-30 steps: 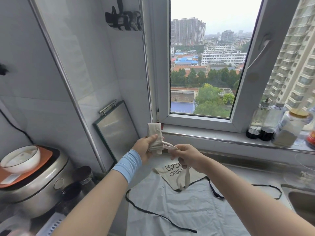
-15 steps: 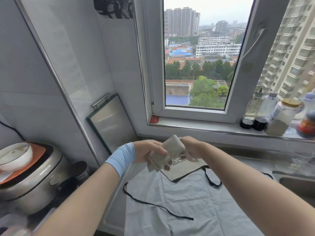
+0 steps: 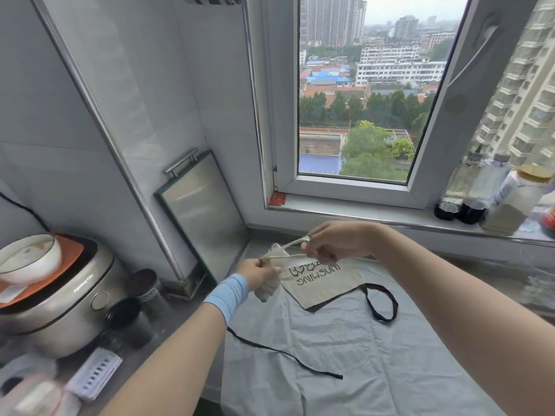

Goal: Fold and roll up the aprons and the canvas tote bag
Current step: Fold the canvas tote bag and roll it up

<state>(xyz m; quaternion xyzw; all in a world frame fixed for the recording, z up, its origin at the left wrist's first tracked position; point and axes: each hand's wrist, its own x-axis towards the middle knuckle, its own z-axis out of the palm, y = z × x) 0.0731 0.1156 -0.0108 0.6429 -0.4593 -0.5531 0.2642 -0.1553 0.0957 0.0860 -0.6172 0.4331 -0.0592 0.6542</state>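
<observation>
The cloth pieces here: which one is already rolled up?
The small beige cloth bundle gripped by the left hand; the right hand holds its cord. The beige printed canvas and pale blue apron lie flat.

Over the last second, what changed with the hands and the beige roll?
Half a second ago both hands met on the rolled beige bundle. Now the right hand has moved right, pinching its strap and pulling it taut. The left hand still grips the bundle. The printed canvas and pale apron lie flat as before.
</observation>
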